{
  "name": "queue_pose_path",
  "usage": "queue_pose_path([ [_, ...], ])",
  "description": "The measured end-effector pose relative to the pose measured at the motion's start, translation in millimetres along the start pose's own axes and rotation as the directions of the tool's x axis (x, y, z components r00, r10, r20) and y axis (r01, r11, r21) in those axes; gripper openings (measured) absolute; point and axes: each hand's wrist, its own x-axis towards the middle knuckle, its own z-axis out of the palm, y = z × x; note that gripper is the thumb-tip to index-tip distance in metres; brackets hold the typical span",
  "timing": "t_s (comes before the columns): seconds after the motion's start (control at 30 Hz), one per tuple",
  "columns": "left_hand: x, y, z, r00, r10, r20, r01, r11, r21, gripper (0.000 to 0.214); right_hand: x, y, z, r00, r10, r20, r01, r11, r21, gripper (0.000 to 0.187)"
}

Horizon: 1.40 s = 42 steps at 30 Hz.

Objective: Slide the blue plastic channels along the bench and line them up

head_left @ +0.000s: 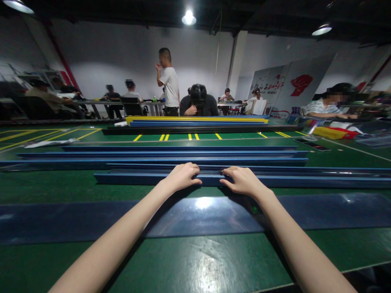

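A long blue U-shaped channel (305, 181) lies crosswise on the green table (183, 260) in front of me. My left hand (182, 178) grips its near wall, fingers curled over into the groove and thumb on the front face. To the right, a small gap away, my right hand (242, 180) holds the same channel in a like pinch. The fingertips of both hands are partly hidden inside the groove. Nearer to me, under my forearms, a wide flat, glossy bluish strip (76, 221) lies flat on the table.
More blue channels (61, 162) lie parallel behind. Farther back are a black rail (214, 130) and stacked yellow and blue strips (195, 119). A phone (311, 144) and a yellow-red bag (334, 133) are at right. A person (200, 101) sits opposite; others work beyond.
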Motion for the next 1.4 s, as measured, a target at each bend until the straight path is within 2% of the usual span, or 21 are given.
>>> queue_pose_path([
  [0.33, -0.1, 1.5, -0.9, 1.0, -0.021, 0.014, 0.021, 1.0, 0.012, 0.026, 0.5, -1.5, -1.7, 1.0, 0.018, 0.023, -0.018, 1.0, 0.006, 0.036],
  [1.2, -0.7, 5.6, -4.5, 0.998, -0.046, 0.033, 0.043, 0.995, 0.086, 0.029, 1.1, -0.2, 1.2, 1.0, -0.002, -0.007, 0.002, 1.0, -0.004, 0.036],
  [1.4, -0.9, 7.0, -4.9, 0.997, -0.055, 0.052, 0.049, 0.994, 0.097, 0.03, 1.0, 0.3, 2.6, 0.999, -0.028, -0.045, 0.028, 0.999, -0.016, 0.037],
])
